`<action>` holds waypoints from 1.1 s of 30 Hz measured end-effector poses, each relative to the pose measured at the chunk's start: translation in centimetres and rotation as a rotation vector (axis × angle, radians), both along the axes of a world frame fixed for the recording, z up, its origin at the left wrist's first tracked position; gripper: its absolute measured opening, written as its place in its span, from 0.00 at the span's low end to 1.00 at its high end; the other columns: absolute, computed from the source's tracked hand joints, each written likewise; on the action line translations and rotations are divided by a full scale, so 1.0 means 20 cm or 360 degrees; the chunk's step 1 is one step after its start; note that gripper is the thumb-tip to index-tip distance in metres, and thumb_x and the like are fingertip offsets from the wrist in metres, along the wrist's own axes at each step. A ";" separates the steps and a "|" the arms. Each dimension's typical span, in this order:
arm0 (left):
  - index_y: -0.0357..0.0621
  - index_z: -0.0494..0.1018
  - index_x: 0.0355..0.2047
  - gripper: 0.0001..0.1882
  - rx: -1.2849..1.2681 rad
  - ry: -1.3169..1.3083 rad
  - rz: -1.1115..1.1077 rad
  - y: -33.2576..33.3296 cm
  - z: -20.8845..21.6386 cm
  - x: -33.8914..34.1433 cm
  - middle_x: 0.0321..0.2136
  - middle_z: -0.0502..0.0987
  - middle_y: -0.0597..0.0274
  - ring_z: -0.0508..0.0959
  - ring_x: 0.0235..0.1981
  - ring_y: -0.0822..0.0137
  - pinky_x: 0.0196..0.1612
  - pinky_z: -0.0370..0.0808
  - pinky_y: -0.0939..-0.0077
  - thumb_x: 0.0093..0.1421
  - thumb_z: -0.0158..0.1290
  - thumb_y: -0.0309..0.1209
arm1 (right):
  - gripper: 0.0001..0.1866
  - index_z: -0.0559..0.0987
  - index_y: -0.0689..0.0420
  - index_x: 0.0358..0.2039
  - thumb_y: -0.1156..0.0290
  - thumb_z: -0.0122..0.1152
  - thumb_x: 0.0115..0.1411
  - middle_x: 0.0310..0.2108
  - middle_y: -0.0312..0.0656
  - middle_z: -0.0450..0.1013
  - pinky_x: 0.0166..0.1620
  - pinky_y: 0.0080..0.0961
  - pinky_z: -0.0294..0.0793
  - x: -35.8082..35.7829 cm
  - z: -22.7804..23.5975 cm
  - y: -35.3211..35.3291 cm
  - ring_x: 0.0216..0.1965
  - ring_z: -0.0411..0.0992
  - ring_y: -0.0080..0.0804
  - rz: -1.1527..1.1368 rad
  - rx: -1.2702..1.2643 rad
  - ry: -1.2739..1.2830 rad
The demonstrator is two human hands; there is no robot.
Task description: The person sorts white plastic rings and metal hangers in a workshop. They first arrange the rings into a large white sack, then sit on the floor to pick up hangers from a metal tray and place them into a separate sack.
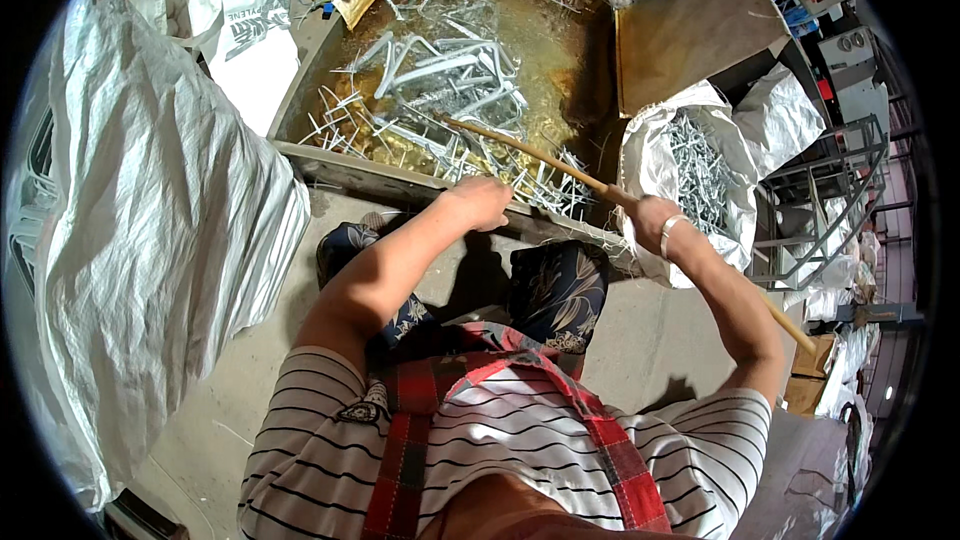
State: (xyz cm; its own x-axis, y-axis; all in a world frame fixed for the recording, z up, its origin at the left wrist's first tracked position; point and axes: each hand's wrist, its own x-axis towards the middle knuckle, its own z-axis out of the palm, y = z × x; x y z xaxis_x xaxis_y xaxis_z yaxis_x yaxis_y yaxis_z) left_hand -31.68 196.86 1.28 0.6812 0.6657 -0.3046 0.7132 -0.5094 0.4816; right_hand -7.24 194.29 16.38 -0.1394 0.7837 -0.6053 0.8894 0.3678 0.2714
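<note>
My right hand [655,222] is closed around a long wooden stick [540,156]. The stick's far end reaches over a wide metal tray [340,172] and rests among pale, thin branching pieces [450,65]; its other end runs back under my right forearm. Yellowish liquid [560,50] lies in the tray around the pieces, some bent like frames, others short and spiky. At the tray's near rim, my left hand [480,202] is closed with its fingers curled down. Whatever it grips, if anything, is hidden beneath it.
Right of the tray stands an open white woven sack [735,175] full of small grey spiky pieces [695,165]. A large white sack [160,210] fills the left side, with a printed sack [245,30] behind it. A brownish panel [690,35] leans at the tray's far right.
</note>
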 end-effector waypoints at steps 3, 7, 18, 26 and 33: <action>0.37 0.66 0.43 0.22 0.0007 -0.0021 0.0001 -0.02 0.03 -0.03 0.41 0.72 0.46 0.72 0.44 0.51 0.47 0.69 0.60 0.53 0.53 0.39 | 0.31 0.60 0.34 0.57 0.78 0.42 0.54 0.27 0.52 0.72 0.31 0.39 0.71 0.11 0.27 -0.17 0.27 0.72 0.49 -0.0033 0.0199 0.0063; 0.35 0.66 0.42 0.22 0.0046 -0.0070 -0.0038 -0.05 0.07 -0.02 0.39 0.73 0.46 0.73 0.43 0.50 0.46 0.69 0.59 0.53 0.54 0.38 | 0.22 0.73 0.38 0.48 0.78 0.48 0.55 0.24 0.50 0.72 0.28 0.33 0.71 0.20 0.68 -0.42 0.25 0.72 0.45 -0.0230 0.0635 0.0200; 0.36 0.66 0.42 0.21 0.0065 -0.0124 -0.0134 -0.07 0.06 0.04 0.38 0.73 0.47 0.73 0.43 0.50 0.46 0.69 0.59 0.52 0.54 0.37 | 0.12 0.76 0.56 0.43 0.73 0.52 0.58 0.20 0.47 0.71 0.26 0.21 0.65 0.31 0.59 0.02 0.22 0.61 0.17 -0.0254 0.0775 0.0644; 0.36 0.65 0.41 0.21 0.0075 -0.0158 0.0010 -0.01 0.08 -0.03 0.37 0.73 0.47 0.72 0.43 0.49 0.46 0.68 0.58 0.53 0.54 0.38 | 0.14 0.78 0.52 0.38 0.60 0.54 0.57 0.22 0.52 0.71 0.27 0.31 0.67 0.28 -0.21 0.85 0.20 0.68 0.41 -0.0050 0.0864 0.0719; 0.36 0.66 0.41 0.21 0.0137 -0.0195 0.0028 0.00 0.06 -0.06 0.37 0.73 0.47 0.72 0.43 0.49 0.46 0.68 0.59 0.52 0.54 0.37 | 0.11 0.76 0.58 0.36 0.70 0.48 0.55 0.33 0.56 0.72 0.36 0.40 0.72 -0.17 -0.60 0.93 0.38 0.71 0.52 -0.0191 0.0623 0.0655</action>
State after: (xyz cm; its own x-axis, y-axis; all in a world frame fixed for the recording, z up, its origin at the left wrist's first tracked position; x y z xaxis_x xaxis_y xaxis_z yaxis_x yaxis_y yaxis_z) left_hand -32.79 196.88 2.54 0.6976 0.6981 -0.1611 0.6610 -0.5404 0.5206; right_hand -10.73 212.94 4.37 -0.1983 0.9631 -0.1817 0.9798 0.1998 -0.0100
